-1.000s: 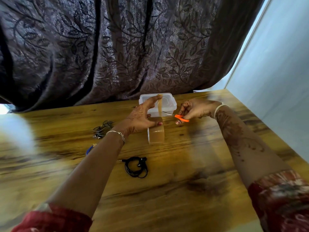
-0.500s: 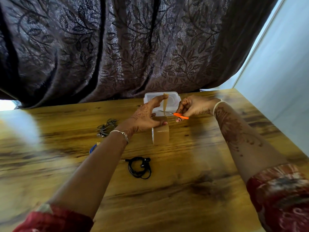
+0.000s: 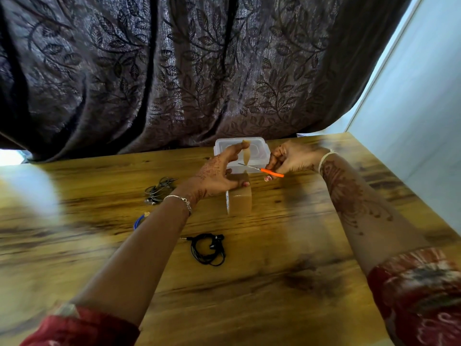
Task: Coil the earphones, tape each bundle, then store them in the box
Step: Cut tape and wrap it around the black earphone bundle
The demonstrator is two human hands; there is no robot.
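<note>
Wooden surface (image 3: pixel 287 308) runs from the red sleeves up to a dark leaf-patterned curtain (image 3: pixel 174 71) at the far edge. Nearest lies a coiled black earphone (image 3: pixel 208 248), not yet taped by the look of it; to its left a blue cable (image 3: pixel 138 220) peeks from behind the left forearm, and farther off sits a grey earphone bundle (image 3: pixel 159 189). Beyond the black coil stands the tape roll (image 3: pixel 239 202), the left hand (image 3: pixel 219 174) resting on it while thumb and forefinger pinch a raised strip (image 3: pixel 245 156) of tape. The right hand (image 3: pixel 289 159) grips orange scissors (image 3: pixel 262 169), blades at the strip. The strip looks twisted: it could fold onto itself or stick to the blades, and a slack pull may give a ragged cut or tip the roll. Behind the hands sits the clear box (image 3: pixel 262 143), lid apparently on, which would block storing.
</note>
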